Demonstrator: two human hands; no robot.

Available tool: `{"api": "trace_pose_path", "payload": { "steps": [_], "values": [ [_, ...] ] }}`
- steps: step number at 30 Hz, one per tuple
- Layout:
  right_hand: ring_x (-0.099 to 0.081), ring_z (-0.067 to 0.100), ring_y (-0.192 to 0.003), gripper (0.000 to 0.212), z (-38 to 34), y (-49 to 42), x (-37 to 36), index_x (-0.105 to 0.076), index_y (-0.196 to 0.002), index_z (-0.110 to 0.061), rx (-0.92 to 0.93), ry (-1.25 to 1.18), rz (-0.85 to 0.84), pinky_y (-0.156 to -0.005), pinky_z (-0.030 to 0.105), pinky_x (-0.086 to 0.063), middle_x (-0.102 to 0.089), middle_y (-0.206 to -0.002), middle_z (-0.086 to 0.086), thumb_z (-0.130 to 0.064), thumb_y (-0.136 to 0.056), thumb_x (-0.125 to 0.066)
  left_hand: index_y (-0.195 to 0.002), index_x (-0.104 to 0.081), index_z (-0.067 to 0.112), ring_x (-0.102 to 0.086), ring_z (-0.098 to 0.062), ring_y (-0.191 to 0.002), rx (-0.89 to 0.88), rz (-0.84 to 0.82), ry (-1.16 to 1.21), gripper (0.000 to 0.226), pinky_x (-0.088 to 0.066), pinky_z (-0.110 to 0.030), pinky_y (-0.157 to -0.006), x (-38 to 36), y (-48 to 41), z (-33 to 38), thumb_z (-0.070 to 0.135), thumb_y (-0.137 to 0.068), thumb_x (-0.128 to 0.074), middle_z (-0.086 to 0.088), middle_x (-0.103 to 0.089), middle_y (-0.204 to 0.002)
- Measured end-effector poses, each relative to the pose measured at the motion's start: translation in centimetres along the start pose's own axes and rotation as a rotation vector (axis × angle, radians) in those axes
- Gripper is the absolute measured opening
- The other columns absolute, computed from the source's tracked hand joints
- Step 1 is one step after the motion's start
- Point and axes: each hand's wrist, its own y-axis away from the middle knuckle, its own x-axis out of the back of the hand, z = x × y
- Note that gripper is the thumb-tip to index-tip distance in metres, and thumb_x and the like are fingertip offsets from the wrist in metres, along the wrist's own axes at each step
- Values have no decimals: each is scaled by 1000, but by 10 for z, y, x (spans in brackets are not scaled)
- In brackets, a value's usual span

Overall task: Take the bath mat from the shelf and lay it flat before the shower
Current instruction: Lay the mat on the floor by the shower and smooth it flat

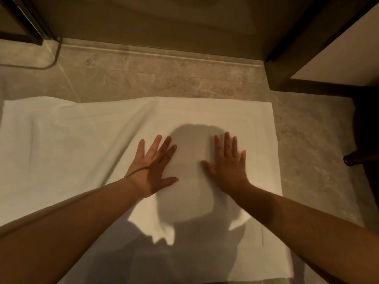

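Observation:
A white bath mat (82,140) lies spread out on the stone-tiled floor, its far edge a short way from the raised shower threshold (155,52). My left hand (153,167) rests palm down on the mat near its middle, fingers spread. Beside it, my right hand (227,165) presses flat on the mat with fingers apart. Neither hand grips the cloth. A shadow of my head falls on the mat between and below the hands. A few soft creases run across the mat's left half.
A dark shower door frame (30,23) stands at the upper left, with a curved metal foot (51,58) on the floor. A dark-framed cabinet or wall panel (328,64) rises at the upper right. A dark furniture leg (356,158) sits right of the mat.

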Motion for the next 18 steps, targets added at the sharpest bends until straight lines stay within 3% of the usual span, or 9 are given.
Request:
{"api": "trace_pose_path", "payload": {
  "steps": [6, 11, 18],
  "values": [
    [34, 26, -135, 93, 1, 14, -12, 28, -139, -38, 28, 98, -122, -105, 65, 8, 34, -150, 0, -84, -73, -19, -134, 36, 25, 30, -27, -137, 15, -72, -92, 85, 11, -56, -109, 5, 12, -12, 74, -82, -12, -2, 34, -147],
    [30, 24, -137, 96, 12, 7, 1, 28, -138, -39, 25, 124, -169, -105, 68, 1, 34, -149, -3, -86, -69, -19, -138, 31, 23, 26, -31, -138, -40, -103, -161, 88, 14, -57, -109, 14, 15, -14, 75, -82, -13, -5, 32, -148],
    [26, 25, -139, 96, 38, 0, 22, 22, -141, -39, -6, 147, -227, -107, 68, -4, 30, -153, -2, -80, -74, -33, -142, 25, 19, 28, -31, -137, -76, -71, -268, 87, 18, -53, -109, 18, 18, -21, 73, -84, -13, -10, 30, -149]
  ]
}}
